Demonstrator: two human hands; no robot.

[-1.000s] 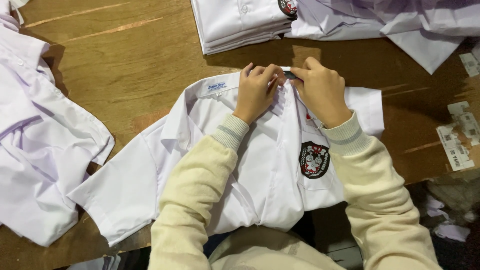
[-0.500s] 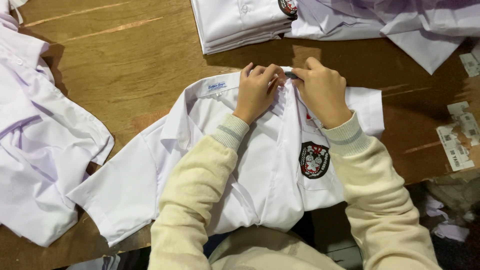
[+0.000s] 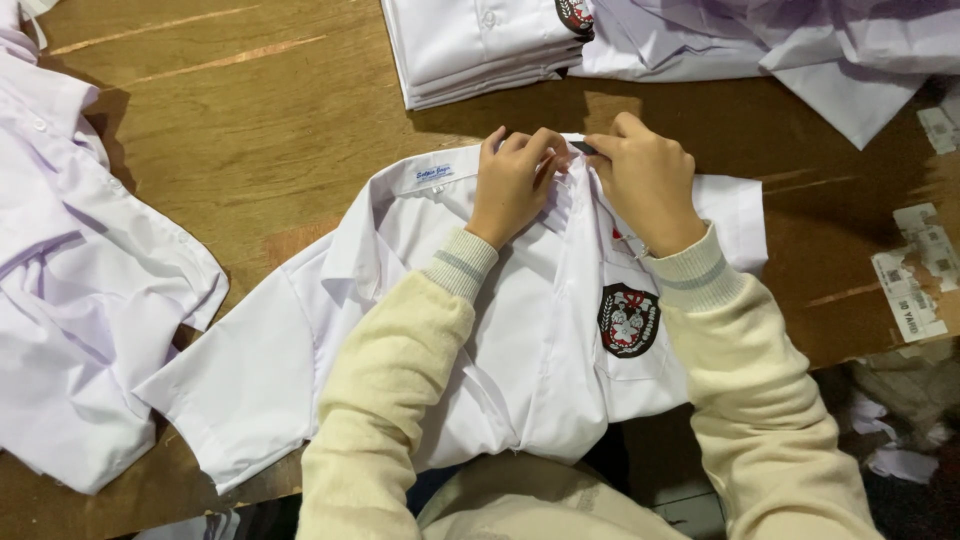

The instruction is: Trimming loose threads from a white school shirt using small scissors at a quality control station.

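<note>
Head view, the only one I have: white short-sleeved school shirt (image 3: 520, 330) lies spread face up on the wooden worktop (image 3: 250, 120), collar away from me, hem hanging off the near edge toward my lap. Its long axis runs straight from me to the collar, and the button placket runs along that line between my two hands. My left hand (image 3: 512, 185) rests on the collar's left half, fingers curled and pinching the cloth at the neck opening. My right hand (image 3: 648, 178) sits just beside it on the other half, thumb and forefinger closed on the placket edge at the top. Both grips meet at the neck, almost touching; neither hand is nearer. A small dark thing (image 3: 584, 148) shows at my right fingertips; I cannot tell what it is, nor whether the top button is fastened, since my fingers cover that spot. The embroidered crest (image 3: 628, 320) on the chest pocket lies just under my right wrist. Beyond the collar sits a stack of folded white shirts (image 3: 480, 50), cut off by the top edge. Loose shirts (image 3: 80, 300) lie crumpled at the left, more (image 3: 780, 45) at the upper right, and paper labels (image 3: 915, 280) at the right edge.
</note>
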